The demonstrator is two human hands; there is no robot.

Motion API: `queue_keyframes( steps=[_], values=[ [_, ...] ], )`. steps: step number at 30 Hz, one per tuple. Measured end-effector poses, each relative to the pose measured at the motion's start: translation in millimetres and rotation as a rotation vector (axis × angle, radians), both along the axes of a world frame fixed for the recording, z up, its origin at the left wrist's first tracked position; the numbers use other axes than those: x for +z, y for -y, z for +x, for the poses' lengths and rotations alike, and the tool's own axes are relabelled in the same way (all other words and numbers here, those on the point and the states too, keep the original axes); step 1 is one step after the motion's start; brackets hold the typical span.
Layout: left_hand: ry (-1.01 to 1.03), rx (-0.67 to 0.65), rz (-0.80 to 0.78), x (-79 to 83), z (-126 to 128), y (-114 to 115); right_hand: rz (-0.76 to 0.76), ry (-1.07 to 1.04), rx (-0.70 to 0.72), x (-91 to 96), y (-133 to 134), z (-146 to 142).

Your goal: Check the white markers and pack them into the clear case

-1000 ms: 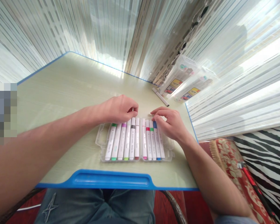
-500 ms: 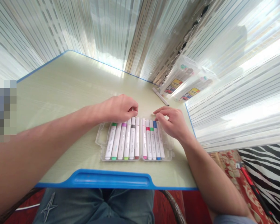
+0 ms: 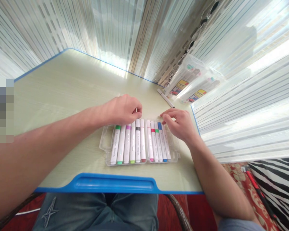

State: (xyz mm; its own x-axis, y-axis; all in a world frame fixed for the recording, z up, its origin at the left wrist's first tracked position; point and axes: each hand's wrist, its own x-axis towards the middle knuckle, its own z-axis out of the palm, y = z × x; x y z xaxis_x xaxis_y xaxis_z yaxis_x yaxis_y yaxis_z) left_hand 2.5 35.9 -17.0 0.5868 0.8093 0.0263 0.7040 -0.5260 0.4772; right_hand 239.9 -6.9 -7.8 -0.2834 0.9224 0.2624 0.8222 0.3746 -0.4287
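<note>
A clear plastic marker case (image 3: 106,141) lies unfolded on the table, with several white markers (image 3: 132,144) side by side in its two halves. Their caps and ends show green, purple, black, red, pink and blue. Over the far edge of the left half, my left hand (image 3: 124,109) is closed, its fingers curled towards the thumb; anything inside is hidden. My right hand (image 3: 179,123) hovers by the upper right corner of the case, near the blue-capped marker (image 3: 160,126). Its fingers reach leftward with the thumb below them, and I see nothing held.
A single loose marker (image 3: 165,98) lies beyond the right hand. Two clear labelled cases (image 3: 180,86) stand at the table's back right, against the curtain (image 3: 243,106). The table (image 3: 62,83) has a blue rim and a blue front tray (image 3: 115,184).
My right thumb and fingers have drawn slightly closer together. The left hand keeps almost the same place and shape. The view has shifted a little; the markers remain in the case.
</note>
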Motion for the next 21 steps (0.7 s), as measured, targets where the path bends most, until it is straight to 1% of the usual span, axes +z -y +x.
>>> queue_keyframes(
  steps=[5, 7, 9, 12, 14, 18, 21],
  values=[
    [0.018, -0.012, -0.006, -1.9, -1, -1, 0.011, 0.012, 0.012, -0.6, 1, -1],
    [0.040, -0.039, -0.013, -3.0, -3, -2, 0.036, 0.000, -0.012, -1.8, 0, 0],
    [0.073, -0.067, -0.027, -4.2, -4, -4, 0.077, -0.029, -0.092, -4.3, -5, 5],
    [0.127, -0.091, -0.069, -5.8, -8, -6, 0.175, -0.047, -0.268, -11.6, -20, 20],
    [0.155, -0.096, -0.102, -6.3, -9, -7, 0.218, -0.018, -0.331, -18.7, -32, 32],
    [0.168, -0.058, -0.108, -6.8, -8, -6, 0.203, 0.041, -0.333, -34.1, -53, 52],
    [0.222, -0.045, -0.075, -9.3, -6, -5, 0.189, 0.069, -0.324, -41.6, -60, 57]
  ],
)
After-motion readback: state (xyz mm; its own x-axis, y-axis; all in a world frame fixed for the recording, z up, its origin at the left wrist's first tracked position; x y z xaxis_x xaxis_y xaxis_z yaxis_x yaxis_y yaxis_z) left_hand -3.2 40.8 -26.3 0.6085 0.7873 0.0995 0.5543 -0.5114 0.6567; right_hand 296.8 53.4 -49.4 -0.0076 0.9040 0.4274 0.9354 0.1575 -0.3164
